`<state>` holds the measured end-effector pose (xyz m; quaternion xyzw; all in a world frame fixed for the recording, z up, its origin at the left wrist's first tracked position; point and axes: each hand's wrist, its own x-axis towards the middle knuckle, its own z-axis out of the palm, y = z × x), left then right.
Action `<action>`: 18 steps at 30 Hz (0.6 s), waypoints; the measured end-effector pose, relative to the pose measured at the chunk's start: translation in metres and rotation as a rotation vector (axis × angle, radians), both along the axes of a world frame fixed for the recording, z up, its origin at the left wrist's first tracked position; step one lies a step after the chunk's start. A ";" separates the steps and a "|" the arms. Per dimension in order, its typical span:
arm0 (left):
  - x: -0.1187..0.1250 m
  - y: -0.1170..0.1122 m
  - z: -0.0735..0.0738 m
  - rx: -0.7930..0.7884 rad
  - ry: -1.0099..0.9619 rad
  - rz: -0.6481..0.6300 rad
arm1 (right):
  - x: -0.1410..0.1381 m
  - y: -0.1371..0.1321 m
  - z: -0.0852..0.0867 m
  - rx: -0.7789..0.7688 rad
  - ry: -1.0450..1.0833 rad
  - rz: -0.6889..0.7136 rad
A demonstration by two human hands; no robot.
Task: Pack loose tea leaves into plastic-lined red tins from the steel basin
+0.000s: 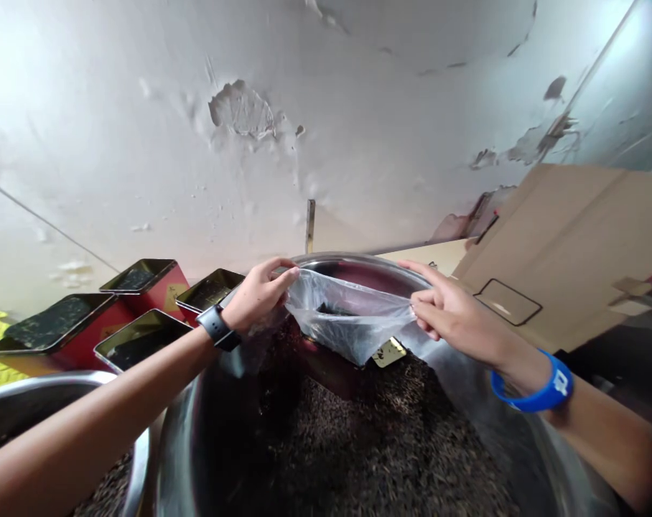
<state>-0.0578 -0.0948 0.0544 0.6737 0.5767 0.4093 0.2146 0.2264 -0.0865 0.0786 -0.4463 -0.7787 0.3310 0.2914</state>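
Together, both hands stretch a clear plastic bag (347, 316) open above a steel basin (358, 459) of dark loose leaf.

Left hand (258, 294) has its fingers pinched shut on the bag's left edge and the right hand (449, 316) has its fingers closed on the right edge, so the mouth stays wide and taut; the bag appears to line a red tin (331, 370) sunk in the leaf. Beside them to the left stand open red tins (143, 283), likely kept within reach, and cardboard boxes (574, 244) lean at right.

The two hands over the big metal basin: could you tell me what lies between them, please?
In the head view, a clear plastic bag stretches between the left hand and right hand.
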 end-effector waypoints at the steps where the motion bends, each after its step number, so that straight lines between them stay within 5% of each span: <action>1: -0.001 -0.002 0.000 -0.046 -0.001 -0.027 | 0.000 -0.002 0.000 0.000 0.005 -0.007; 4: -0.003 -0.006 0.003 -0.093 0.093 -0.099 | -0.001 -0.005 0.002 -0.013 0.015 -0.025; 8: 0.000 0.002 0.012 -0.002 0.180 0.022 | -0.005 -0.002 0.010 -0.177 0.113 -0.005; 11: 0.002 0.015 0.020 -0.089 0.106 0.036 | -0.003 0.003 0.021 -0.311 0.188 0.007; 18: 0.003 0.015 0.025 0.012 0.166 0.048 | 0.008 0.003 0.026 -0.278 0.157 -0.068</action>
